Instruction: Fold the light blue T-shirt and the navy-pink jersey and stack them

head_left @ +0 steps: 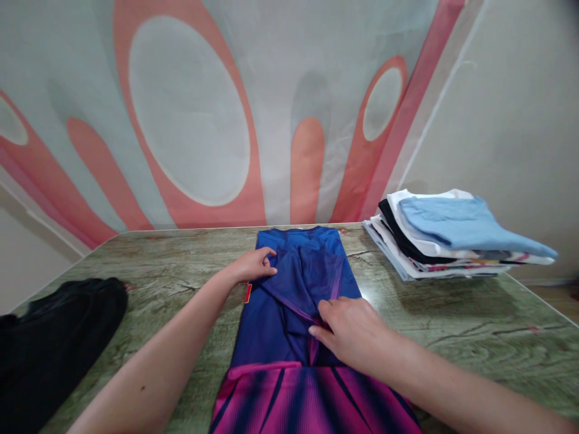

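A blue jersey (298,283) with a pink striped lower part lies lengthwise on the green marbled table (181,277), its sides folded inward. My left hand (253,264) pinches the folded left sleeve near the jersey's upper left edge. Lower down, at the middle of the jersey, my right hand (348,331) has its fingers curled on the tip of the folded sleeve flap, pressing it onto the cloth.
A stack of folded clothes (452,241), a light blue piece on top, sits at the table's back right. A black garment (54,337) lies heaped at the left edge. A wall hanging with pink ovals (226,120) covers the wall behind.
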Demonstrator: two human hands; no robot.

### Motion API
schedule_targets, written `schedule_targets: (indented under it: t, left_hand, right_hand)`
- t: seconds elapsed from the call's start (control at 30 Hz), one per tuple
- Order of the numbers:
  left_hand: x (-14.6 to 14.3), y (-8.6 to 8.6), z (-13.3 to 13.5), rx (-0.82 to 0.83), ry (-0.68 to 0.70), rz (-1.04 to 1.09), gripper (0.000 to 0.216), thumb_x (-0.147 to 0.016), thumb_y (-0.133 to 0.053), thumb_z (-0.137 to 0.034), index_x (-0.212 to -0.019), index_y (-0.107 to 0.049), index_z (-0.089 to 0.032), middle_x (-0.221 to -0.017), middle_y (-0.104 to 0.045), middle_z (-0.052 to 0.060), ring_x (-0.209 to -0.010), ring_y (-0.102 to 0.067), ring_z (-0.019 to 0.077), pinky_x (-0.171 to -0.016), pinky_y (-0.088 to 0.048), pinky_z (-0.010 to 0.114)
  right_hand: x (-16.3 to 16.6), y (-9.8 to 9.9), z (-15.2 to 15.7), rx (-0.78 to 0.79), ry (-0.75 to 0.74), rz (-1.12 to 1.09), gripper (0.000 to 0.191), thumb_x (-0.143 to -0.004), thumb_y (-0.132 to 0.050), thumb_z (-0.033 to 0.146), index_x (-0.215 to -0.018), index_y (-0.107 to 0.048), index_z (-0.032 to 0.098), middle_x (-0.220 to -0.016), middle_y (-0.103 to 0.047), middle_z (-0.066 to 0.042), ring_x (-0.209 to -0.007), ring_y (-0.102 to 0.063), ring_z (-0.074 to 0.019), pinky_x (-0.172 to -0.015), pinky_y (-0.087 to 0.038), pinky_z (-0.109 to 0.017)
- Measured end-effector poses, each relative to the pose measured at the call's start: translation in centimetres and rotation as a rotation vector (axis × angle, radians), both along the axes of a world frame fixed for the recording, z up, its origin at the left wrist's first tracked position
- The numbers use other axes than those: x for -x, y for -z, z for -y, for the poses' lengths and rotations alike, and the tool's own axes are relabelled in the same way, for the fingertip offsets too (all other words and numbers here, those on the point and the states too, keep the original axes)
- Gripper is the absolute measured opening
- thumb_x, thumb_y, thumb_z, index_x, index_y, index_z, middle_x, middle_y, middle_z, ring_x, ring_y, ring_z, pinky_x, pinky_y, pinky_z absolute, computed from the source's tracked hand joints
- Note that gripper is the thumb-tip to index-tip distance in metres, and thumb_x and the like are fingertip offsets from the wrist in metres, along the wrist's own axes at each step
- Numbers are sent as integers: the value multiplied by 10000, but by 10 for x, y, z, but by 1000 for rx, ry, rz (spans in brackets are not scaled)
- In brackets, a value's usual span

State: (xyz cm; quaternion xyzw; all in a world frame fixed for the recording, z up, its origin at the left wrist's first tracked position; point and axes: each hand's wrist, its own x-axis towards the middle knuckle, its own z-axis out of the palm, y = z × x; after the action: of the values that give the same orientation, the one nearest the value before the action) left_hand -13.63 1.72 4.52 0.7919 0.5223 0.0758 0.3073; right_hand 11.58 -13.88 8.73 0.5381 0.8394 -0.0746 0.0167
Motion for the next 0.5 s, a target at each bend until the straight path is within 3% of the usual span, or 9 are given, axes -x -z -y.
schedule_targets:
  t: [0.27, 0.5]
  left_hand:
    - [-6, -4, 5, 49, 4, 126, 566, -659, -639, -267, -1202, -521, -159, -732, -572, -34, -648, -541, 134, -573, -382, 219]
    - [-4, -2, 1, 54, -25, 171, 573, -624, -616, -205, -1189, -527, -167, -758, -569, -33, -603, -510, 116, -541, -372, 210]
  right_hand:
    - [6, 11, 3, -28, -75, 2, 241, -923, -453, 329, -905, -633, 170, -839, -701, -87, -786, -666, -265, -650, -438, -333]
    - [7, 11, 6, -65, -239, 4, 174, -908, -442, 199, -918, -611, 158, -865, -679, -92, -787, -634, -238, -648, -412, -315]
